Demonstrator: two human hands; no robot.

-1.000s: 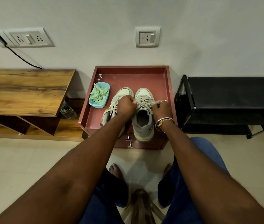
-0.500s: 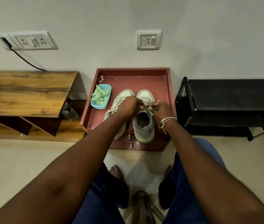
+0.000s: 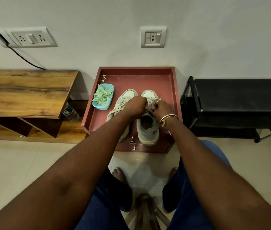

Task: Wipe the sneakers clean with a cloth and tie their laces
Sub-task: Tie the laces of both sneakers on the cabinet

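Observation:
Two grey-and-cream sneakers stand side by side, toes to the wall, on a red-brown cabinet top (image 3: 173, 90) with a raised rim. Over the right sneaker (image 3: 148, 128), my left hand (image 3: 135, 106) and my right hand (image 3: 163, 107) are close together, each pinching its cream laces (image 3: 148, 110) above the tongue. My left forearm crosses the left sneaker (image 3: 123, 100), whose laces lie loose. A crumpled green cloth (image 3: 101, 95) lies in a light blue tub (image 3: 104, 107) at the left of the cabinet top.
A wooden bench (image 3: 23, 93) stands to the left with a plastic bottle (image 3: 71, 114) beneath its end. A black shoe rack (image 3: 237, 97) stands to the right. Two metal knobs (image 3: 133, 141) stick out of the cabinet front. My bare feet rest on the tiled floor below.
My hands, held apart with the laces stretched between them a second ago, have come together over the right sneaker's tongue. The view has shifted slightly downward.

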